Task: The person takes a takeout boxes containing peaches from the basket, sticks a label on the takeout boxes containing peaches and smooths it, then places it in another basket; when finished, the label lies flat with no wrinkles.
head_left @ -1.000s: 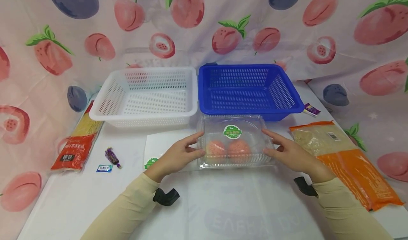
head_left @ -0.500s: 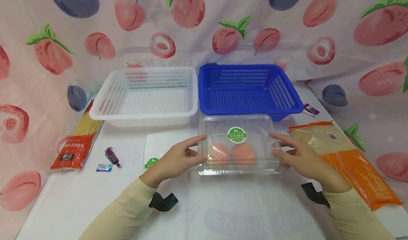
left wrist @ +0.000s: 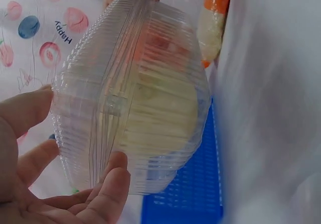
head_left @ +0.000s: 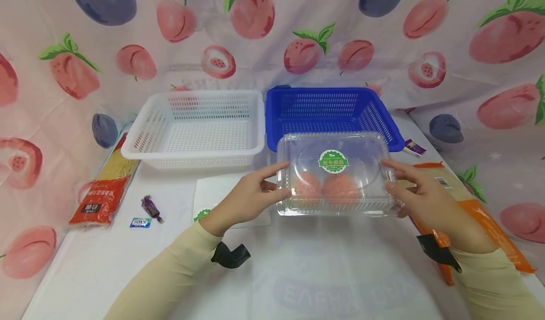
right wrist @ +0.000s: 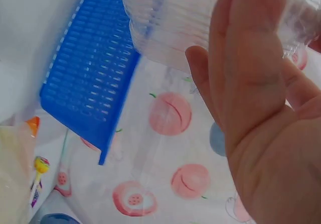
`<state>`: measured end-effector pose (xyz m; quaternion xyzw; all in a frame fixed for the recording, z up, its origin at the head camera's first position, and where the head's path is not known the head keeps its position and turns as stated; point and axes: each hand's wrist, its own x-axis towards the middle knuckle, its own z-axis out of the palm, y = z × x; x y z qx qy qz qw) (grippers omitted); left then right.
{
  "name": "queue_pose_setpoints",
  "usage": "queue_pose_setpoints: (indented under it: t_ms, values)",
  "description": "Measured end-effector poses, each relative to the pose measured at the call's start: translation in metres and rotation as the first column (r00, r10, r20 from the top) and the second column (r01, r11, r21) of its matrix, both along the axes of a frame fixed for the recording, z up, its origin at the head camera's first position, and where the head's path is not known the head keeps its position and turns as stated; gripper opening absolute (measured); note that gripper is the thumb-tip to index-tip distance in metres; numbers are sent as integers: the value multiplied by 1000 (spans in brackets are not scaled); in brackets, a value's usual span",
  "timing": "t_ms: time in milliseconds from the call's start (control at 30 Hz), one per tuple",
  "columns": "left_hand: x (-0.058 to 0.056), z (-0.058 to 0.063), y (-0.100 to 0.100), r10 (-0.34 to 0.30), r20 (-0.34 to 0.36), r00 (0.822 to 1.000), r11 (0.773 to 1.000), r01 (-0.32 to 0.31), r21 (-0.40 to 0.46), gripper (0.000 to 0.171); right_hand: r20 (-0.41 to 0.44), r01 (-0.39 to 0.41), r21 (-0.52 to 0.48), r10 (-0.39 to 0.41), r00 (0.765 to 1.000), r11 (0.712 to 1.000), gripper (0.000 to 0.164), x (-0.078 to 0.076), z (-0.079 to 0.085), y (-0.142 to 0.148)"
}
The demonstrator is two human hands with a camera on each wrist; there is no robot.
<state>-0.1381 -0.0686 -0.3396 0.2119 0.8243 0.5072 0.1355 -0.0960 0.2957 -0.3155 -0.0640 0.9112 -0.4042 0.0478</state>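
A clear plastic clamshell box [head_left: 336, 190] with a green round sticker [head_left: 333, 161] hangs above the table, overlapping the front of the blue basket [head_left: 393, 133] in the head view. Through its lid show two round pinkish-orange things [head_left: 340, 187], perhaps fruit; the left wrist view also shows a pale yellow round shape [left wrist: 165, 113] inside. My left hand [head_left: 247, 194] grips the left end between thumb and fingers. At the opposite end my right hand [head_left: 430, 204] holds the box the same way, its far fingers partly hidden.
A white basket [head_left: 196, 155] stands left of the blue one. A red-and-yellow packet [head_left: 102, 192], wrapped candies [head_left: 151, 208] and a white sheet [head_left: 213, 187] lie on the left. An orange packet [head_left: 489, 220] lies right, under my forearm; a purple wrapper [head_left: 414, 147] is behind it.
Both hands have lifted the clamshell box off the table and carried it rightward, then up toward the blue basket. It now covers part of that basket's front.
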Motion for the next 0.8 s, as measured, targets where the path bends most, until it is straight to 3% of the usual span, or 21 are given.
queue_pose_setpoints:
  t_ms: [133,267,500,633,800]
  values:
    - [-6,12,6,14,-27,1000,1000,-13,17,61,-84,10,-28,-12,996,1000,54,-5,10,5]
    - [-11,20,9,27,-53,998,999,-26,33,61,-112,5,-48,-11,994,999,53,-10,23,9]
    - [-24,28,11,37,-54,998,987,-28,160,65,-214,53,-103,-74,974,993,52,-30,33,14]
    - [-32,21,9,84,12,996,977,-85,193,66,-239,108,-125,-136,962,986,51,-44,40,20]
    - [-42,1,8,147,89,985,980,-157,123,65,-184,154,-117,-173,968,981,52,-61,47,23]
